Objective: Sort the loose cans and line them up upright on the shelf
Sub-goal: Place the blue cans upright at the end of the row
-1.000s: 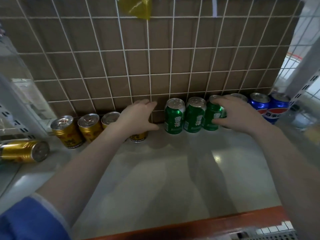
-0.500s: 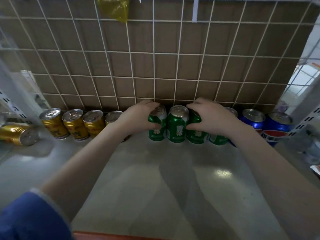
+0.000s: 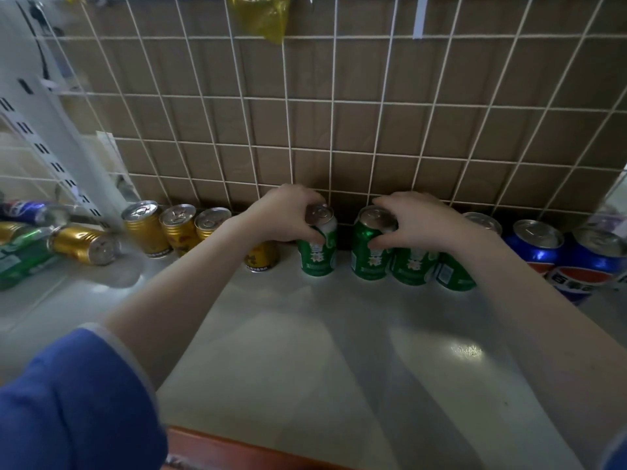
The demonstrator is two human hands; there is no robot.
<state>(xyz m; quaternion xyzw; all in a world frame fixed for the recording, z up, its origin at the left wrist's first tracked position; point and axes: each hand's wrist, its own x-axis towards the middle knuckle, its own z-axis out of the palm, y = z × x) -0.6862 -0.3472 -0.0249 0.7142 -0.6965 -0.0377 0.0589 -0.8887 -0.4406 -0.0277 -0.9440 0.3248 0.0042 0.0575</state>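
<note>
Against the wire grid at the shelf's (image 3: 305,351) back, the left hand (image 3: 281,215) grips one green can (image 3: 319,249) and the right hand (image 3: 417,222) its neighbour (image 3: 368,252), fingers curled round their tops; smooth, rigid, probably slippery, best held mid-body.

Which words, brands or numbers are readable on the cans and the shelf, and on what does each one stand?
Blue cans: a red, white and blue band with white characters, too blurred to read.
Green cans: white characters and a flower mark, unreadable.
Gold cans: dark print, too small to read.
Cans lying at far left: print blurred.
Shelf: no text.
</note>
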